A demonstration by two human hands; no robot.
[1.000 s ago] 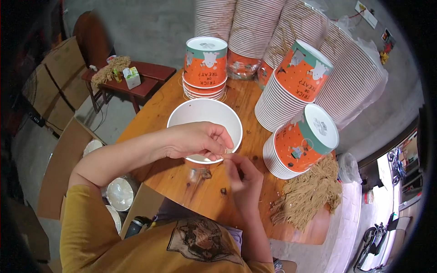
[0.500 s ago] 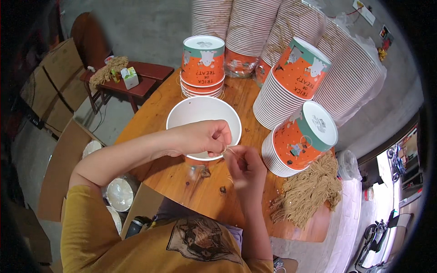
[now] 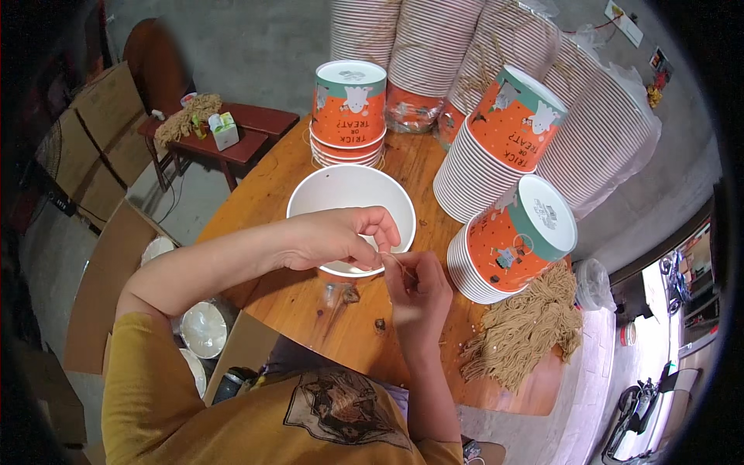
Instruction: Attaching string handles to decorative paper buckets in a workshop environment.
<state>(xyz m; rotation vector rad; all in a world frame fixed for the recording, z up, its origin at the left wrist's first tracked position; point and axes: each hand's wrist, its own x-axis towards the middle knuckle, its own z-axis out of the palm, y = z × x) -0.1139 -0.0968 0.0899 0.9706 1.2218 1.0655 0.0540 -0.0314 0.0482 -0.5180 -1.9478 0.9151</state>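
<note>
A white paper bucket (image 3: 341,194) stands upright and open on the round wooden table (image 3: 310,310). My left hand (image 3: 341,236) rests across its near rim, fingers pinched on a thin tan string (image 3: 397,263). My right hand (image 3: 418,291) sits just right of the rim and pinches the same string's other end. A pile of tan string pieces (image 3: 523,329) lies at the right of the table.
Nested stacks of orange and teal printed buckets (image 3: 511,244) lie on their sides at the right, another stack (image 3: 349,108) stands behind, and tall white stacks (image 3: 434,46) fill the back. A dark red bench (image 3: 232,136) and cardboard sheets (image 3: 105,139) sit left.
My right hand has risen from the table toward the bucket rim, closing in on my left hand. The left hand stays on the rim.
</note>
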